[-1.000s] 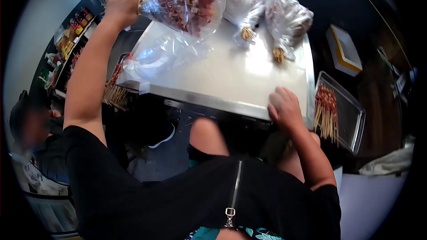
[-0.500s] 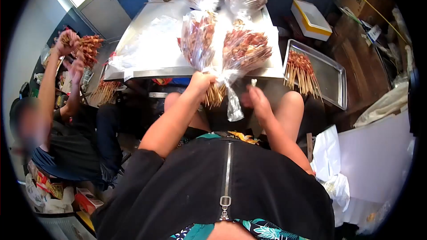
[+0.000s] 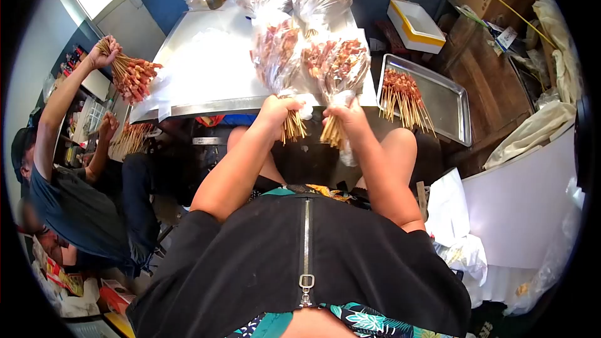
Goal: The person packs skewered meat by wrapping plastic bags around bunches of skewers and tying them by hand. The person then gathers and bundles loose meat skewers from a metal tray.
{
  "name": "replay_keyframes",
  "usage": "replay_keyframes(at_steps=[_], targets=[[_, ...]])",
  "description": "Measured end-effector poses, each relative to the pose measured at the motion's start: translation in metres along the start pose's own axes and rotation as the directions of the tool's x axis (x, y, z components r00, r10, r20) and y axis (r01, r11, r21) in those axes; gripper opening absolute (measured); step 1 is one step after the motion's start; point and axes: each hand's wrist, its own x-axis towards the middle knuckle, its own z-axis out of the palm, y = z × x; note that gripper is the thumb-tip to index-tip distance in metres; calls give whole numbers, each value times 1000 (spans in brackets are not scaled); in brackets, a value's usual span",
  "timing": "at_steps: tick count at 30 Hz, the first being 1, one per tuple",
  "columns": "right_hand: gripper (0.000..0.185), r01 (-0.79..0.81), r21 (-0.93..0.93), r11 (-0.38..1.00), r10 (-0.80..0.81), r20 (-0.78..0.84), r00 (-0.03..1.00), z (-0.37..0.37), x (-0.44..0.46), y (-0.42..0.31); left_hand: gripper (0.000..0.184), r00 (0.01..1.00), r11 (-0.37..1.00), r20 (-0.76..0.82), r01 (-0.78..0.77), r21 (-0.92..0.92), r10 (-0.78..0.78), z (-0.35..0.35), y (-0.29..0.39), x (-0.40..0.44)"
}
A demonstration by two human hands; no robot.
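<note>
You're in a small food-preparation room, likely a skewer shop's: bagged meat skewers (image 3: 275,50) lie on a metal-edged table (image 3: 200,62), loose skewers (image 3: 400,91) fill part of a steel tray (image 3: 452,107), and a co-worker (image 3: 81,200) beside you grips another raw bunch (image 3: 134,78).

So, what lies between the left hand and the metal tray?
The right hand, gripping a bagged bundle of skewers, lies between the left hand and the metal tray, as the head view shows.
</note>
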Motion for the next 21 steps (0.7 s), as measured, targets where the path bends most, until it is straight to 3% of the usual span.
replay_keyframes(at_steps=[1, 3, 4, 5, 6, 8, 9, 11, 12, 13, 14, 15, 17, 19, 20, 21], targets=[[42, -82, -33, 996, 83, 24, 996, -5, 0, -12, 17, 1000, 1000, 3, 5, 0, -5, 0, -2, 6], [38, -189, -233, 954, 204, 44, 978, -14, 7, -31, 17, 995, 971, -95, 15, 237, 7, -3, -11, 28], [40, -26, -617, 787, 42, 11, 999, -27, 24, -29, 19, 998, 935, -51, -3, 355, 22, -5, -15, 36], [45, 100, -886, 453, -117, 52, 992, -37, 37, -23, 19, 999, 935, -52, 3, 355, 16, -8, -18, 43], [52, -24, -889, 458, -12, -33, 999, -18, 18, -48, 24, 1000, 905, -3, 2, 425, -1, -4, -13, 39], [49, -79, -989, 127, -86, -90, 992, 3, -9, -74, 43, 998, 855, 58, 2, 519, -37, 4, 0, 23], [46, -108, -994, -19, -135, -104, 985, 13, -35, -86, 43, 997, 853, 62, 3, 521, -41, 8, 7, 13], [36, 188, -977, -99, -378, 212, 901, -1, -67, -77, 51, 997, 710, -12, 67, 701, -82, 6, 12, -6], [34, 428, -902, 62, -355, 380, 854, 9, -92, -92, 51, 995, 701, -5, 76, 709, -102, -3, 6, -13], [42, 507, -808, 300, -178, 475, 862, 20, -122, -116, 54, 992, 747, 37, 63, 662, -117, -13, -1, -20], [50, 471, -510, 720, -154, 545, 824, 23, -150, -121, 56, 988, 788, 84, 52, 614, -131, -21, -7, -26], [49, 514, -391, 764, -127, 689, 713, 26, -178, -144, 55, 985, 793, 41, 109, 599, -167, -22, -13, -33], [46, 499, 233, 835, -423, 852, 309, 32, -198, -146, 52, 975, 804, 168, 18, 594, -146, -30, -28, -40], [35, 688, 180, 704, -384, 910, 155, 23, -225, -157, 54, 959, 821, 247, -30, 570, -136, -27, -37, -50], [43, 722, 114, 683, -254, 963, 88, 5, -229, -160, 59, 961, 830, 237, -15, 557, -142, -21, -39, -57], [33, 694, 149, 704, -372, 911, 181, -11, -232, -145, 62, 961, 814, 225, -3, 581, -158, -17, -40, -62]])
